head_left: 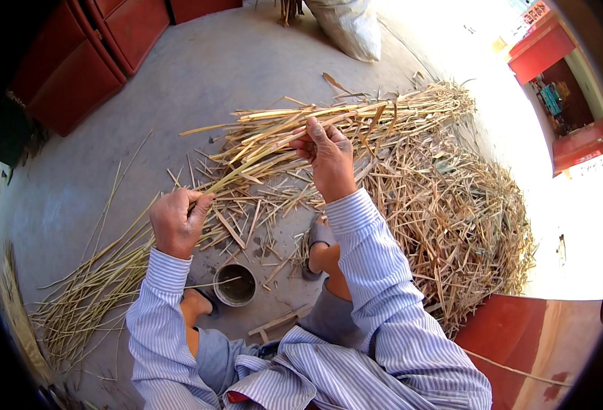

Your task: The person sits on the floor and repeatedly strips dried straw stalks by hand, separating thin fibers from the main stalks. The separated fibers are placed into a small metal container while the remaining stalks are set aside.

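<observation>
A long, pale yellow-green dry stalk (236, 173) stretches between my hands, slanting up from left to right. My left hand (178, 222) is closed in a fist around its lower left part. Further up and to the right, my right hand (327, 157) pinches the stalk between thumb and fingers. Behind and beyond that hand lies a bundle of similar straw-coloured stalks (418, 109). Thin bare stems (93, 304) are spread on the floor below and left of my left hand. My fingers hide the gripped parts of the stalk.
A round metal pot (232, 305) with a thin stick in it stands between my feet. Dry leaf scraps form a large heap (452, 225) on the right. A wooden piece (279, 323) lies near my legs. Red panelled furniture (83, 82) and a white sack (351, 31) stand farther off.
</observation>
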Available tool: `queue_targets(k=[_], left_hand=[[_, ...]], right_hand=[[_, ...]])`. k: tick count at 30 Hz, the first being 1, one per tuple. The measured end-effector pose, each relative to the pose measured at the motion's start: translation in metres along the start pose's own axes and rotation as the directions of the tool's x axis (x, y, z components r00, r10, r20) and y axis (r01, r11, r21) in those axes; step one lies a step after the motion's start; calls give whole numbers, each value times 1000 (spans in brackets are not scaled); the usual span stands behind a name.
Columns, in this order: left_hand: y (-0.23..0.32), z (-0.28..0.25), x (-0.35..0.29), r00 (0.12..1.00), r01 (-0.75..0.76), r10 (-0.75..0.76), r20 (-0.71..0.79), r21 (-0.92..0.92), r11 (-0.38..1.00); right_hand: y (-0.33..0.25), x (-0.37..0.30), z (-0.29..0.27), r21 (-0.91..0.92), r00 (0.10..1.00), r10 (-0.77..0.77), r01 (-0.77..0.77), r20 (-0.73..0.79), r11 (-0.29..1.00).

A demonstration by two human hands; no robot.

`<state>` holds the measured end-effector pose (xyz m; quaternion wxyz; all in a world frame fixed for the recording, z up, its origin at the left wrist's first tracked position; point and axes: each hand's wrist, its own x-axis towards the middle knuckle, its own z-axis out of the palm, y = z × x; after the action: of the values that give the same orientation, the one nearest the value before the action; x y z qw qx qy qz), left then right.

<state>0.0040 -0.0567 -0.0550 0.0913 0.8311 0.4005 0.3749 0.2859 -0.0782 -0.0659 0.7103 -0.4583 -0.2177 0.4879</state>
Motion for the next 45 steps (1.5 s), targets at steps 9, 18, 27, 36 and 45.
queue_targets(k=[9, 18, 27, 36, 45], left_hand=[[-15, -22, -20, 999, -34, 34, 37, 6, 999], [-77, -63, -39, 973, 174, -181, 145, 62, 983], [-59, -53, -30, 958, 218, -194, 211, -96, 971], [-48, -42, -34, 960, 247, -223, 170, -136, 959], [-66, -83, -47, 985, 154, -154, 83, -4, 988]], right_hand=[[-20, 15, -41, -5, 994, 61, -62, -95, 998], [-46, 47, -160, 316, 886, -54, 221, -461, 923], [-43, 20, -103, 359, 993, -39, -4, 111, 933], [-19, 22, -50, 82, 994, -72, 78, -81, 994], [-44, 56, -207, 398, 771, 4, 325, -637, 858]])
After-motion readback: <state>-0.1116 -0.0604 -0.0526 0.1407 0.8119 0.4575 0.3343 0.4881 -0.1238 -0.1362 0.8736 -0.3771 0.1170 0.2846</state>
